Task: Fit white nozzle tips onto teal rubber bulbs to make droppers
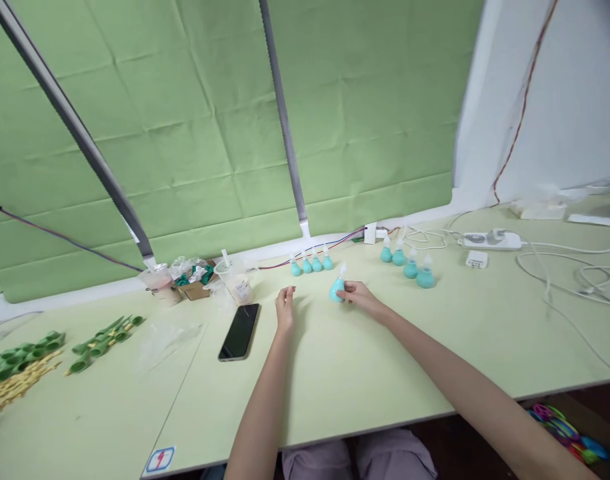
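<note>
My right hand [359,295] pinches a small turquoise bulb-shaped bottle [337,289] between thumb and fingers. The bottle has a pale pointed tip and leans slightly to the right, close to the tabletop. My left hand [285,308] is to its left, fingers loosely curled, with nothing visible in them. Behind both hands, several similar bottles [307,265] stand in a row near the wall. To the right of my right hand, another group of these bottles [411,267] stands upright in a slanting line.
A phone [239,332] lies left of my left hand. Behind it are drink cups [235,283] and a small cardboard box [193,289]. Green and yellow parts [22,367] lie far left. A power strip [492,240] and loose cables are at the right.
</note>
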{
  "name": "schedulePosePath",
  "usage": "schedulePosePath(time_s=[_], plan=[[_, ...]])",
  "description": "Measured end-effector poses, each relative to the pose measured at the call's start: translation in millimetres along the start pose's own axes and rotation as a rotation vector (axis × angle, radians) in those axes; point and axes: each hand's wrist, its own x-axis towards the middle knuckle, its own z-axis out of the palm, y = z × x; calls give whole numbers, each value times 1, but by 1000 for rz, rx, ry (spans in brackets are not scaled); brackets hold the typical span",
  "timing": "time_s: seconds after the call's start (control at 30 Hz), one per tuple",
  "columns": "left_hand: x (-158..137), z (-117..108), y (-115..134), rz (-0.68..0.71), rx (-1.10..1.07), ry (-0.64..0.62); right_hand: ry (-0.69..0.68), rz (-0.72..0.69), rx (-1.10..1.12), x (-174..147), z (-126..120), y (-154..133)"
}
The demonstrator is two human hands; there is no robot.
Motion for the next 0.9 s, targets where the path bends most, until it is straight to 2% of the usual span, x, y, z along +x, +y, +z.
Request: schedulePosePath(time_s=[0.23,0.3,0.37,0.43,0.57,0.7,0.9], plan=[[2,0,-3,35,115,-24,69,-55,-198,9,-1,18],[2,1,-3,28,126,-27,138,-72,-326,13,-5,24],[3,2,-3,20,116,-42,268,-101,-442,19,-10,28],[3,5,-2,17,97,-87,334,-65,-566,29,-16,28],[3,11,-2,18,63,-192,421,96,-739,62,-29,18],[5,15,-3,23,43,-200,554,171,-867,99,-33,6],[7,19,-7,28,39,-275,604,202,-833,130,-22,20]])
